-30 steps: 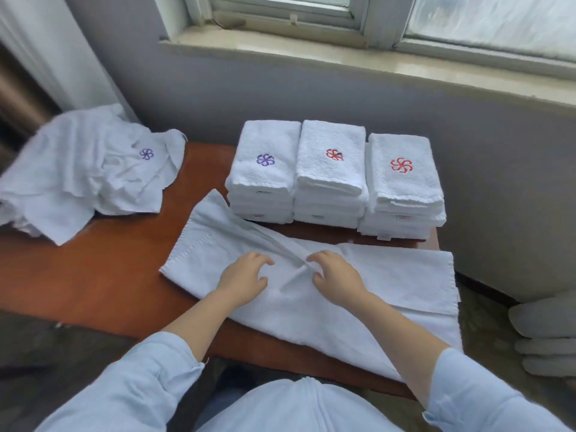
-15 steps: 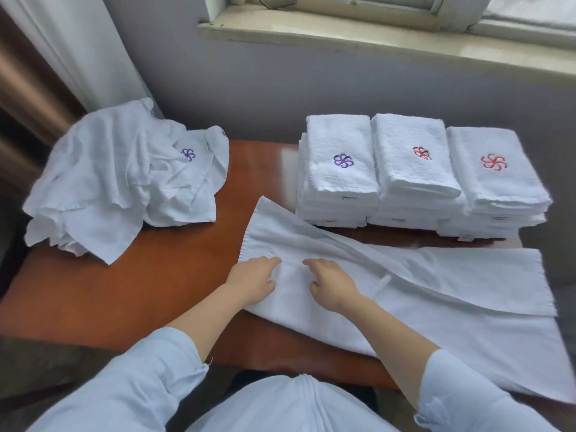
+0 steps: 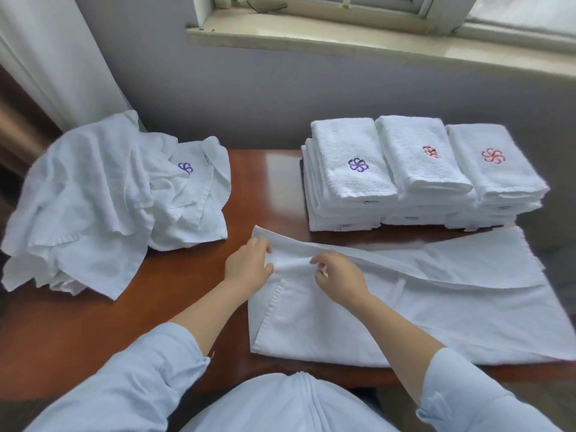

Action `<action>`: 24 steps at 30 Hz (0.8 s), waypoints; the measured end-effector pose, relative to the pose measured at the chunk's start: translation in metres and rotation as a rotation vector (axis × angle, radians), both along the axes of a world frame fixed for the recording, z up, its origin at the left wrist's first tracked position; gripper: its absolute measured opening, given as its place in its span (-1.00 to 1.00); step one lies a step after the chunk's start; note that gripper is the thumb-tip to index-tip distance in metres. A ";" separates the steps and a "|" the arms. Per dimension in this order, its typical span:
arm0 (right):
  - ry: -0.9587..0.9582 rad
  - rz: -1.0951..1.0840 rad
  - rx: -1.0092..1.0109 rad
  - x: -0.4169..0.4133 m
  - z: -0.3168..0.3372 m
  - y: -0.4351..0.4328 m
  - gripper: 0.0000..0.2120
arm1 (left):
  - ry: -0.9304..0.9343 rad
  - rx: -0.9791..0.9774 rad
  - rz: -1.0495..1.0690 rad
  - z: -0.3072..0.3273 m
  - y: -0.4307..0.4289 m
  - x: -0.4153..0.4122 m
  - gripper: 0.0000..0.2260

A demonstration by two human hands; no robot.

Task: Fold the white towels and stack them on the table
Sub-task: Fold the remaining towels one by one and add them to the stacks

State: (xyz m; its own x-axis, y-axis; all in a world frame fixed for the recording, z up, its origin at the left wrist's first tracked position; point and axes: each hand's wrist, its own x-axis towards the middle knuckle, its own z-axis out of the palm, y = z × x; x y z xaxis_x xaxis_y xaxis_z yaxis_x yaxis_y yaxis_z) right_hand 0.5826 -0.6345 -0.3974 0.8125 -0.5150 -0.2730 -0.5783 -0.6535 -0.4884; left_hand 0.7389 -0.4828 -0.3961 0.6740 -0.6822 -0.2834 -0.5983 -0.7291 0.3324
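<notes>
Near right of the reddish-brown desk: long towel, plain white, lying flat, right end reaching past the desk's right edge. Far long edge doubled over toward the near side, forming a raised ridge running from the left end out to the right. Woven band visible across the towel's left end.

At the ridge's left end: left grip, a bare hand, fingers curled over the folded edge and thumb beneath, clamped on the cloth. Just beside it to the right: right grip, thumb and forefinger pinched together on the same fold, remaining fingers curled. Light blue sleeves pushed up both forearms.

Far right of the desk, against the wall: three stacks of folded white towels, touching side by side. Left stack topped with a purple pinwheel emblem; middle stack with a red emblem partly creased; right stack with a full red pinwheel emblem. Small sewn tags poking from the stack fronts, too small to read.

Far left: crumpled pile of unfolded white towels, overhanging the desk's left edge, one purple emblem showing near a tiny unreadable label. No legible writing anywhere.

Behind: grey wall, window sill, pale curtain at left.
</notes>
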 end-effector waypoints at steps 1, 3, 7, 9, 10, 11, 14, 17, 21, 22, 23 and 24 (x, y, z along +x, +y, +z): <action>-0.031 -0.008 -0.027 0.005 0.002 0.000 -0.69 | -0.023 -0.008 0.027 0.000 -0.002 0.005 -0.71; -0.060 0.004 -0.092 0.016 0.005 -0.003 -0.69 | -0.029 -0.018 0.080 -0.001 -0.007 0.016 -0.61; -0.026 0.024 -0.128 0.043 0.007 -0.007 -0.60 | 0.084 -0.003 0.158 -0.009 -0.010 0.035 -0.49; 0.005 0.036 -0.138 0.057 0.004 -0.007 -0.58 | 0.158 -0.003 0.195 -0.014 -0.008 0.043 -0.52; 0.020 0.044 -0.146 0.063 0.002 -0.007 -0.57 | 0.191 -0.007 0.209 -0.016 -0.007 0.046 -0.54; 0.032 0.053 -0.154 0.070 0.001 -0.006 -0.58 | 0.218 -0.012 0.215 -0.018 -0.005 0.049 -0.57; 0.060 0.075 -0.174 0.086 -0.004 -0.004 -0.70 | 0.302 -0.005 0.182 -0.024 0.002 0.055 -0.70; 0.052 0.083 -0.203 0.094 -0.007 -0.003 -0.80 | 0.371 0.035 0.172 -0.029 0.008 0.059 -0.84; -0.042 0.036 -0.195 0.098 0.002 -0.011 -0.87 | 0.422 -0.006 0.215 -0.029 0.006 0.066 -0.97; -0.081 0.021 -0.191 0.099 0.007 -0.013 -0.88 | 0.457 -0.062 0.267 -0.027 0.003 0.068 -0.96; -0.128 0.014 -0.195 0.100 0.013 -0.016 -0.90 | 0.484 -0.129 0.321 -0.024 0.000 0.070 -0.94; -0.177 0.015 -0.201 0.101 0.020 -0.018 -0.91 | 0.499 -0.201 0.365 -0.020 -0.004 0.072 -0.92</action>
State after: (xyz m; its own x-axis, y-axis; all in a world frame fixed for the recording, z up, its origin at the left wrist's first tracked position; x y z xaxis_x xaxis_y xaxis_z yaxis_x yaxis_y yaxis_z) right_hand 0.6836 -0.6525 -0.3776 0.8464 -0.5322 -0.0197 -0.4852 -0.7553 -0.4405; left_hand 0.8113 -0.4871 -0.4157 0.6930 -0.5067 -0.5129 -0.0621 -0.7507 0.6578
